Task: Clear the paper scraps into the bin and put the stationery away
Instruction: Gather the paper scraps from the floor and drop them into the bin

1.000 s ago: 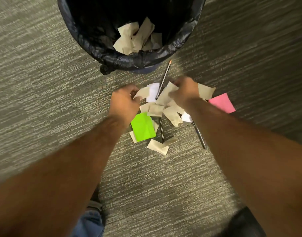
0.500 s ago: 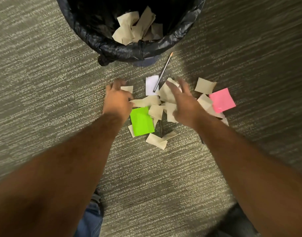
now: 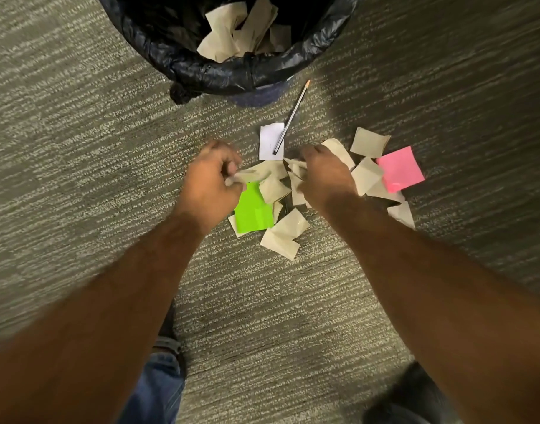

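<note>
From the head camera I saw the pen (image 3: 290, 117) on the carpet (image 3: 79, 123) just below the bin (image 3: 219, 73), its long axis slanting, orange end toward the bin, lower tip resting on a white slip (image 3: 270, 142). I could read no writing anywhere. My left hand (image 3: 209, 185) had its fingers (image 3: 232, 166) pinched on a tan scrap (image 3: 256, 175); my right hand (image 3: 325, 175) was curled closed on scraps (image 3: 296, 171) from the pile, between a green note (image 3: 251, 212) and a pink note (image 3: 400, 172).

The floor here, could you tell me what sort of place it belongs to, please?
Probably an office: low-pile striped grey carpet, a waste bin with a black liner, and sticky notes and a pen among paper scraps.
</note>
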`<state>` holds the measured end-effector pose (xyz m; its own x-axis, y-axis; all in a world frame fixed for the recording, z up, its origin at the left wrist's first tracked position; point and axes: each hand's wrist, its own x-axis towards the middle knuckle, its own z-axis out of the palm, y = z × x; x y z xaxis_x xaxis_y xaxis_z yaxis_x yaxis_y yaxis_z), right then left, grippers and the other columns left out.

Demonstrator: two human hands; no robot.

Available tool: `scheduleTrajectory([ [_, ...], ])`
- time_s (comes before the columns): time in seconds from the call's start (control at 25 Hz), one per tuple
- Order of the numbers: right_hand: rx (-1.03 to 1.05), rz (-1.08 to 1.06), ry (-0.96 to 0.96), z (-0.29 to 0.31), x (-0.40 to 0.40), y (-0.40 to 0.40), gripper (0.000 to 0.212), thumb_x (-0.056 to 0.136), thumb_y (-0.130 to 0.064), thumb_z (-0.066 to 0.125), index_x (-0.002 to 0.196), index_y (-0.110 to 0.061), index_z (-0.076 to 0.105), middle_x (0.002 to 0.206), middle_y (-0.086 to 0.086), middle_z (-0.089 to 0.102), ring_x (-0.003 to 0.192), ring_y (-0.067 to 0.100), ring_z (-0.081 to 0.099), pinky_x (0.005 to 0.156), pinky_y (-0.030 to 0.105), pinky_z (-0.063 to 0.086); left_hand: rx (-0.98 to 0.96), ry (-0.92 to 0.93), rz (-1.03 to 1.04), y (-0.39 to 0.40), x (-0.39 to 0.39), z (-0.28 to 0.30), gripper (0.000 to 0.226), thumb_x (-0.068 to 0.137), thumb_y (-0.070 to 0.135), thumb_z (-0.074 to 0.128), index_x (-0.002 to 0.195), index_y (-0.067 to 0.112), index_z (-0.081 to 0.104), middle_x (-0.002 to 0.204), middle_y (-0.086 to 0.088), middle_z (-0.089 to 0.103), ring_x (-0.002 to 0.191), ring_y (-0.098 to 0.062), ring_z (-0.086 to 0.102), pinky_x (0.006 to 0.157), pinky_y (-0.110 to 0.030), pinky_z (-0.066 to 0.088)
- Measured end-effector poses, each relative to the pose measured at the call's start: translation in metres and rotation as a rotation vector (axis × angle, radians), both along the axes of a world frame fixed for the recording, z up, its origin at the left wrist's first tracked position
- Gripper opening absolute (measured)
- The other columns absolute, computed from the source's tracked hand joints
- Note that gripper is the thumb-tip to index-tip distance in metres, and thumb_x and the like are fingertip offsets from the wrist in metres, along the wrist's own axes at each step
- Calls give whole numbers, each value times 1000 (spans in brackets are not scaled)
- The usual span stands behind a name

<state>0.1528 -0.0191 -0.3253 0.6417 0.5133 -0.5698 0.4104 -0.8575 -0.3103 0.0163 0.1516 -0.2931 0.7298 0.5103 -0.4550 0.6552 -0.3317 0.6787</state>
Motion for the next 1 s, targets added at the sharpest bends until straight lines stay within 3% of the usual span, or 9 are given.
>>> scheduleTrajectory([
  [0.12, 21, -119, -68, 8, 5, -6, 31, 93, -9, 73, 123, -7, 67, 115, 16, 73, 108, 37, 69, 89, 40, 54, -42, 83, -75, -14, 1, -5, 52, 77, -10, 78, 111, 27, 65, 114, 3, 62, 83, -8, 64, 71, -24, 56],
  [0.2, 96, -367, 1, 12, 10, -17, 29, 93, -19, 78, 119, -8, 70, 106, 11, 76, 100, 32, 72, 85, 39, 57, 48, 69, -207, -22, 9, -19, 56, 74, -10, 76, 118, 25, 71, 130, 2, 56, 93, -12, 63, 94, -27, 55],
  [0.28, 299, -677, 219, 19, 11, -33, 28, 90, -21, 82, 115, -14, 72, 102, 3, 77, 98, 26, 75, 86, 42, 62, 109, 131, -261, -31, 21, -32, 59, 76, -3, 77, 129, 21, 69, 138, -2, 52, 108, -17, 61, 112, -21, 41],
  [0.4, 578, -972, 385, 26, 18, -61, 23, 86, -10, 85, 104, -18, 74, 103, 1, 80, 101, 22, 78, 91, 44, 64, 177, 205, -226, -43, 38, -44, 58, 80, 7, 81, 133, 20, 61, 136, -6, 53, 113, -21, 62, 108, -31, 47],
  [0.52, 465, -837, 334, 16, 30, -69, 49, 84, -9, 86, 130, -7, 67, 117, 4, 76, 109, 20, 75, 85, 29, 60, 232, 262, -198, -46, 51, -51, 45, 79, 8, 82, 118, 22, 64, 125, -7, 60, 111, -28, 64, 98, -37, 53],
  [0.64, 159, -276, 36, 1, 36, -56, 55, 88, -12, 80, 140, -12, 61, 146, 7, 58, 133, 28, 56, 112, 40, 48, 246, 289, -199, -46, 57, -49, 33, 83, 26, 82, 115, 22, 74, 121, -7, 69, 110, -30, 65, 96, -39, 54],
  [0.8, 8, 113, -191, 4, 35, -31, 59, 84, 5, 59, 136, -21, 66, 140, 6, 62, 130, 33, 55, 105, 44, 44, -53, 2, 168, -53, 56, -40, 29, 79, 26, 85, 103, 11, 78, 92, -4, 76, 81, -19, 70, 79, -34, 59],
  [0.92, 90, 14, -190, 14, 23, -32, 57, 83, 7, 59, 133, -20, 64, 129, 6, 70, 122, 31, 63, 107, 44, 45, -405, -198, 602, -60, 52, -28, 20, 87, 4, 79, 106, 10, 74, 93, 2, 77, 78, -5, 73, 77, -23, 60],
  [1.0, 264, -347, -71, 20, 19, -43, 55, 89, 6, 65, 138, -19, 58, 125, 7, 73, 116, 27, 68, 107, 42, 53, -595, -274, 766, -60, 49, -21, 21, 92, 2, 74, 103, 19, 69, 97, 5, 78, 92, -10, 76, 89, -34, 62],
])
